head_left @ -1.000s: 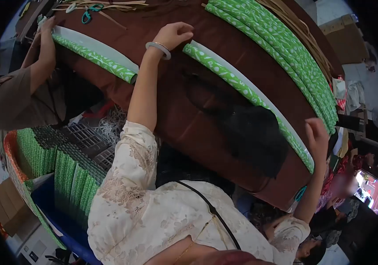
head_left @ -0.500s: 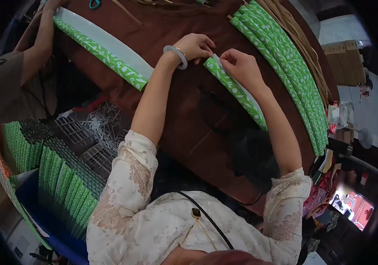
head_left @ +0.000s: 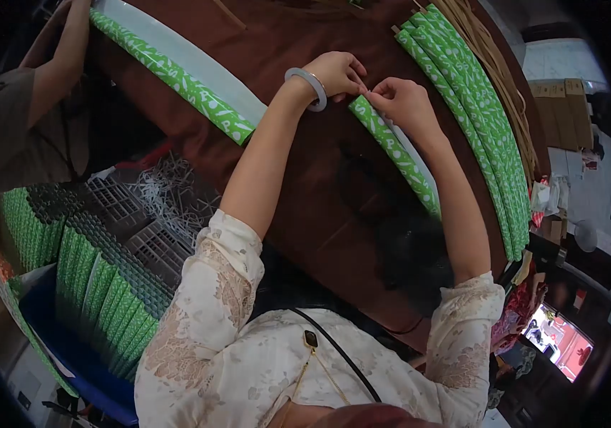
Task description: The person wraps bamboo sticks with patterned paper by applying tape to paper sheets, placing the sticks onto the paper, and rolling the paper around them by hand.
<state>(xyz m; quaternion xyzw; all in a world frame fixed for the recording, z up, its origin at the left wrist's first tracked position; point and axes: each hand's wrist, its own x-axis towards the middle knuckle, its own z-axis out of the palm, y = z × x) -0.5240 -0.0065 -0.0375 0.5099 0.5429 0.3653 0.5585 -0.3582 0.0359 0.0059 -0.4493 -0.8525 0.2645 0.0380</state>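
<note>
A green-and-white printed strip, with a white side showing along its right edge, lies slantwise on the brown cloth-covered table. My right hand is closed in a pinch at the strip's upper end, its forearm passing over the lower part. Just left of that end is my left hand, wearing a pale bangle. Its fingers are pinched together close to my right fingertips, and what lies between them is too small to make out.
A stack of green printed strips lies at the right beside brown strips. At left, another person's arm reaches to a long green-and-white sheet. Below stand bundled green strips and grey crates with white shreds.
The view has shifted slightly, so the table things sit further right. My fingertips have come closer together at the strip's upper end.
</note>
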